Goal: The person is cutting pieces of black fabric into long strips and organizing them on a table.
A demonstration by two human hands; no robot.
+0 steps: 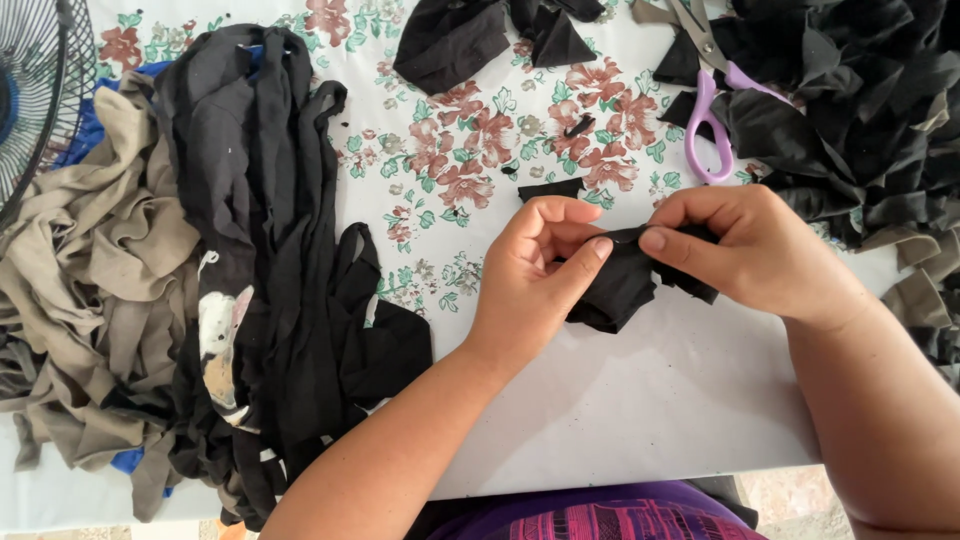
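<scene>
L hand [535, 275] & R hand [735, 250] both pinch black cloth piece [620, 285] betw. thumbs & fingers, above white table [640, 400]. Purple scissors [705, 110] lie behind, on floral cloth [470, 160]; black strips [270, 250] & tan strips [100, 290] piled at left.

A floral tablecloth [440, 150] covers the table, and purple-handled scissors [706, 105] lie at its far edge beside a heap of black fabric scraps [860, 110]. On the tablecloth's left side lie long black strips [270, 250], then khaki cloth [100, 290], with a fan grille [35, 85] beyond.
</scene>
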